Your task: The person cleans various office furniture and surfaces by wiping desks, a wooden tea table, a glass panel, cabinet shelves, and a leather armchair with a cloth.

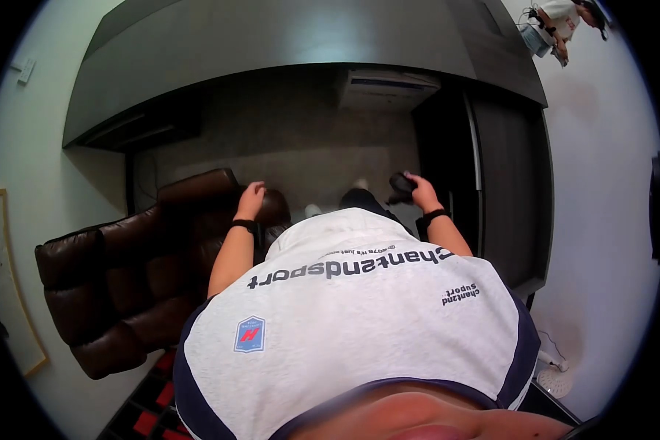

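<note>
My right hand (424, 193) is closed around a dark, rounded thing (401, 186) whose kind I cannot make out. It hangs above the floor, between my body and the dark cabinet on the right. My left hand (252, 198) is over the end of the brown leather sofa (161, 253), with loosely bent fingers and nothing visible in it. Dark bands circle both wrists. My feet show only in part below the shirt.
A long grey cabinet surface (286, 37) curves across the front. Beneath it, a white box-like unit (389, 89) stands on the floor (286, 139). Another person (562, 20) is at the upper right. A white fan-like object (555, 381) stands at the lower right.
</note>
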A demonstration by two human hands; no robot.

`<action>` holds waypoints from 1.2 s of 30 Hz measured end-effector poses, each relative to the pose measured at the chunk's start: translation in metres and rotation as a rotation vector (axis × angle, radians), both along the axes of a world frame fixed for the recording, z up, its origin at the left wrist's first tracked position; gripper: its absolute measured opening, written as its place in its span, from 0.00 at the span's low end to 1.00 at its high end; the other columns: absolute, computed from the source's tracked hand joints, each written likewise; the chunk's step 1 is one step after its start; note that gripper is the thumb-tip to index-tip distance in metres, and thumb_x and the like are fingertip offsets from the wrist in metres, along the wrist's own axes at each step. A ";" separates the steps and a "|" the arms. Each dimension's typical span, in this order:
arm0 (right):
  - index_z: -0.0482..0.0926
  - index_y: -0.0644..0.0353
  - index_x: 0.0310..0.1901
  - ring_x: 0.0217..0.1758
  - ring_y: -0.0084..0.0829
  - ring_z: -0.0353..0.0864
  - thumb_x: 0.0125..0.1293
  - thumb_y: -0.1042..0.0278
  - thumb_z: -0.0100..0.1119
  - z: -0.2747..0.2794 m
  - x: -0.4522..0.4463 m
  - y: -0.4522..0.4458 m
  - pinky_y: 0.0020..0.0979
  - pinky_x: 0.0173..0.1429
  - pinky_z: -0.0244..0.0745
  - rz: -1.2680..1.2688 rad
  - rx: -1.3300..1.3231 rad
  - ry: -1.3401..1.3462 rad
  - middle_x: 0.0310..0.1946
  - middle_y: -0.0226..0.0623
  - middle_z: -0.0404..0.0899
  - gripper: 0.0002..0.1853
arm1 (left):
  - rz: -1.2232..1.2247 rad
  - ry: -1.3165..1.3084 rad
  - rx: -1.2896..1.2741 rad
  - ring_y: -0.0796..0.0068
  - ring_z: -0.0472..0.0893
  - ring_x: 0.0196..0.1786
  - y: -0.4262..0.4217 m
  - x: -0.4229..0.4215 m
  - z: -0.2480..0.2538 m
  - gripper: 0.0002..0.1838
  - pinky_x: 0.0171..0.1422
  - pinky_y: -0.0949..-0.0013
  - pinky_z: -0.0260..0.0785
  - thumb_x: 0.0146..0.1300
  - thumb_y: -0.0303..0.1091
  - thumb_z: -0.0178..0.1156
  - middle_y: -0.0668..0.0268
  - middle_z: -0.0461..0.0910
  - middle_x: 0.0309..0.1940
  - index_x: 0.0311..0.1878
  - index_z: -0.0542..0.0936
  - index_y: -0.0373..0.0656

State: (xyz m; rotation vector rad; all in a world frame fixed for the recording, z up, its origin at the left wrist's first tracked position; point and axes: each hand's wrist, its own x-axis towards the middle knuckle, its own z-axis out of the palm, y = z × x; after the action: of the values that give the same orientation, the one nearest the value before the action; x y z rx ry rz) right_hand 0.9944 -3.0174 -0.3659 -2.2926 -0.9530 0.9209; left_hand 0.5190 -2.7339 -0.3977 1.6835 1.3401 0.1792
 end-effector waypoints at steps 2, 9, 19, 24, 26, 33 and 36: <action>0.80 0.61 0.59 0.64 0.37 0.79 0.63 0.88 0.44 0.008 0.023 0.047 0.31 0.71 0.67 -0.023 0.231 -0.052 0.55 0.44 0.83 0.25 | 0.006 -0.106 0.038 0.63 0.84 0.53 0.029 0.030 0.031 0.15 0.59 0.65 0.74 0.72 0.32 0.53 0.55 0.85 0.49 0.57 0.78 0.38; 0.70 0.63 0.68 0.68 0.39 0.74 0.68 0.84 0.43 0.057 0.169 0.213 0.35 0.72 0.65 -0.390 0.828 -0.143 0.62 0.48 0.77 0.26 | 0.006 -0.221 0.216 0.70 0.84 0.51 0.086 0.087 0.150 0.12 0.57 0.70 0.74 0.73 0.27 0.53 0.59 0.85 0.48 0.54 0.80 0.36; 0.79 0.47 0.55 0.68 0.50 0.67 0.61 0.47 0.60 0.005 0.254 0.402 0.54 0.65 0.66 0.066 -0.012 -0.616 0.60 0.36 0.76 0.22 | -0.172 -0.848 0.194 0.74 0.76 0.38 0.168 0.270 0.389 0.18 0.51 0.68 0.68 0.71 0.36 0.57 0.67 0.78 0.37 0.58 0.79 0.35; 0.83 0.52 0.44 0.58 0.52 0.73 0.55 0.52 0.67 0.052 0.185 0.475 0.50 0.59 0.75 0.674 0.215 -0.595 0.48 0.44 0.78 0.18 | -0.662 -1.411 -0.004 0.69 0.76 0.36 0.174 0.349 0.464 0.24 0.49 0.54 0.70 0.65 0.44 0.64 0.66 0.77 0.38 0.60 0.77 0.43; 0.84 0.49 0.47 0.63 0.58 0.68 0.60 0.51 0.63 0.051 0.146 0.496 0.54 0.57 0.75 0.864 0.253 -0.577 0.55 0.47 0.75 0.17 | -0.835 -1.472 -0.099 0.67 0.77 0.36 0.180 0.391 0.493 0.18 0.50 0.52 0.71 0.66 0.41 0.62 0.65 0.78 0.39 0.57 0.78 0.46; 0.80 0.48 0.47 0.58 0.48 0.71 0.59 0.61 0.60 0.023 0.141 0.565 0.49 0.51 0.72 0.941 0.401 -0.613 0.53 0.37 0.74 0.14 | -0.831 -1.399 -0.008 0.63 0.80 0.38 0.237 0.474 0.516 0.16 0.48 0.45 0.73 0.73 0.48 0.56 0.70 0.78 0.47 0.59 0.80 0.59; 0.80 0.49 0.49 0.60 0.47 0.70 0.64 0.66 0.52 0.026 0.220 0.598 0.51 0.53 0.72 0.576 0.141 -0.780 0.55 0.36 0.74 0.13 | -0.810 -1.331 0.174 0.71 0.80 0.36 0.269 0.469 0.508 0.05 0.49 0.51 0.74 0.70 0.35 0.58 0.72 0.76 0.36 0.44 0.81 0.59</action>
State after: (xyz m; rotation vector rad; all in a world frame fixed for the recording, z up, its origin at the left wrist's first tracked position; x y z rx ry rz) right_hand 1.2148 -2.4194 -0.3402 -2.2989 -1.9952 0.0821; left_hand 0.9879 -2.4648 0.1099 1.5530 -0.3462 0.7651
